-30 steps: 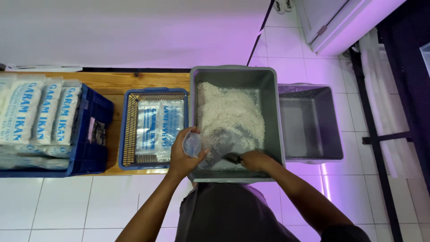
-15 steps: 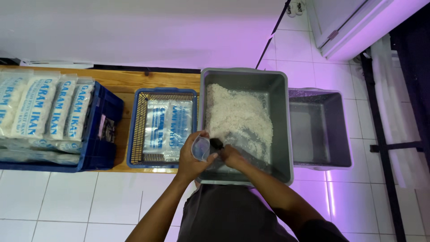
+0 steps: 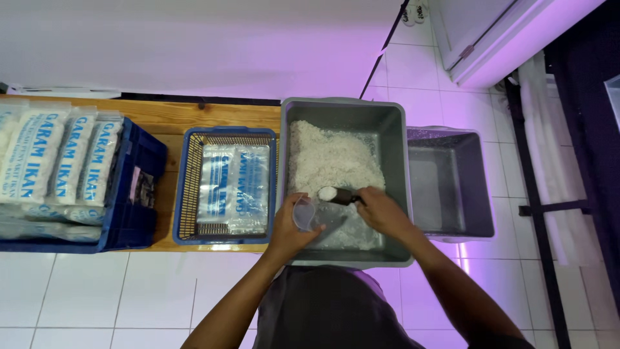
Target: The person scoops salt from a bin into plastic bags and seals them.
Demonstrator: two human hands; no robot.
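Over the grey tub (image 3: 394, 168) of white grains (image 3: 329, 161), my right hand (image 3: 381, 213) grips a dark scoop (image 3: 339, 195) heaped with grains; my left hand (image 3: 290, 229) pinches a clear bag (image 3: 305, 213) open just beside it. Left on the worktop (image 3: 194, 116), a blue basket (image 3: 187, 187) holds flat printed bags (image 3: 234, 187)

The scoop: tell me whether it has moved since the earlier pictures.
Yes. The scoop, loaded with white grains, was low by the grey tub's near rim; it now sits farther in, toward the heap.

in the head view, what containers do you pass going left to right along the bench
dark blue crate of filled white bags → blue basket holding flat clear bags → big grey tub of white grains → empty smaller grey tub
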